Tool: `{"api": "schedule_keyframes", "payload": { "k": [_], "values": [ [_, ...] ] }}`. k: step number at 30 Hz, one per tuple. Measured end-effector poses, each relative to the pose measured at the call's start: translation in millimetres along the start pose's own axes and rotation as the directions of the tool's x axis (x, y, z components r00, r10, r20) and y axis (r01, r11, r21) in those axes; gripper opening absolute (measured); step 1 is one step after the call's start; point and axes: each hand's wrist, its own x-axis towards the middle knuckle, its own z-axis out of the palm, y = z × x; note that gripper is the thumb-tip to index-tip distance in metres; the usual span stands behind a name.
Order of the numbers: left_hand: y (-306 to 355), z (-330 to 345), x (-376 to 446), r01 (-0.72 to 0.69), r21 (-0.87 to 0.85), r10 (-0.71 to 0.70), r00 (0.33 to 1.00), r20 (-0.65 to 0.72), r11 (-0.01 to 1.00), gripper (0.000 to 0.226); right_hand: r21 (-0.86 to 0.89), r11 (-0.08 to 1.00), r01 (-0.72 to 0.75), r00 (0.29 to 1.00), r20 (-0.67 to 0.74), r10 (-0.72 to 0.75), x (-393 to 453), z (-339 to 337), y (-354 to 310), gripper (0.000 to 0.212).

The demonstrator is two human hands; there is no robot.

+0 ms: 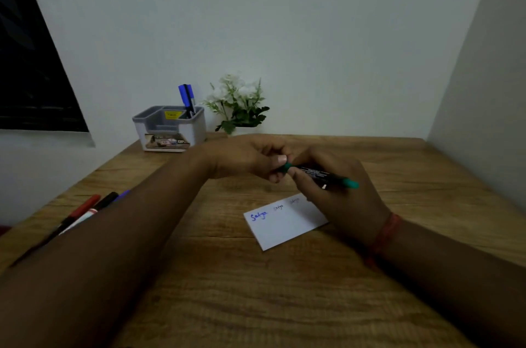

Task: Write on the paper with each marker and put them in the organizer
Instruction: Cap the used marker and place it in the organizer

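Above the white paper [280,226], my right hand [338,199] holds the dark barrel of a green marker [321,175]. My left hand [250,157] pinches the marker's green cap end between thumb and fingers. Three small written words run along the paper's far edge, the leftmost in blue. The grey and white organizer [170,128] stands at the table's back, with blue and dark markers [187,100] upright in its rear right compartment. A red-capped marker [84,208], a black marker [106,201] and a blue one [123,194] lie at the table's left edge, partly hidden by my left forearm.
A white flower plant [237,104] stands to the right of the organizer against the wall. The wooden table [256,290] meets walls at the back and right. A dark window lies at the far left.
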Motion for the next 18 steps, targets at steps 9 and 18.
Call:
{"api": "schedule_keyframes", "payload": {
  "k": [9,18],
  "values": [
    [-24,12,4,0.041,-0.053,-0.048,0.989,-0.141,0.998,0.034,-0.036,0.999,0.023,0.999,-0.024,-0.024,1,2,-3,0.012],
    [-32,8,3,0.235,0.342,-0.044,0.875,-0.483,0.91,0.02,0.108,0.98,-0.166,0.98,-0.089,0.176,4,-11,3,0.006]
  ]
}}
